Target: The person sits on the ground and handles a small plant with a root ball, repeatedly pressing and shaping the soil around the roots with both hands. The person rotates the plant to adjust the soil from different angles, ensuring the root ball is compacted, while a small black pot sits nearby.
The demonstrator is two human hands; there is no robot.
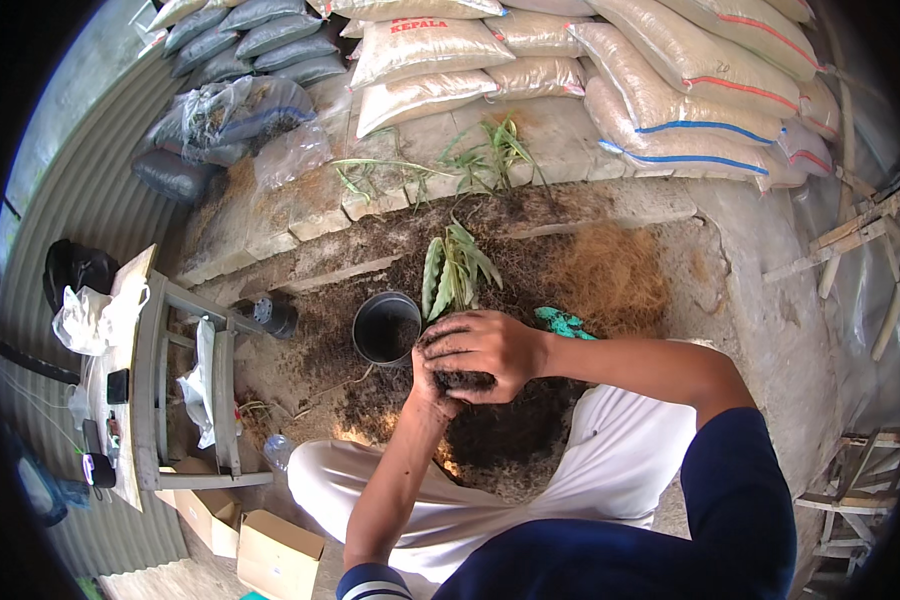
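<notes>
Between my two hands is a dark, soil-covered root ball (465, 381). My left hand (429, 375) cups its left side, while my right hand (491, 349) wraps over its top and right. A leafy green plant (456, 271) extends away from the root ball, its long leaves drooping; where its stem joins is hidden by my fingers. Just left of my hands stands a black plastic pot (387, 330) with some dark soil inside. Dark potting soil (510, 431) lies heaped on the ground between my legs. A green soil-smeared item (562, 322), perhaps a glove or trowel, lies beyond my right forearm.
Brown coconut fibre (611, 277) is piled at right. Several loose plants (495, 157) lie beyond, before stacked filled sacks (435, 56). A small black pot (274, 316) sits near a wooden table (150, 375) at left. Cardboard boxes (279, 555) stand by my left knee; a wooden rack (862, 225) is at right.
</notes>
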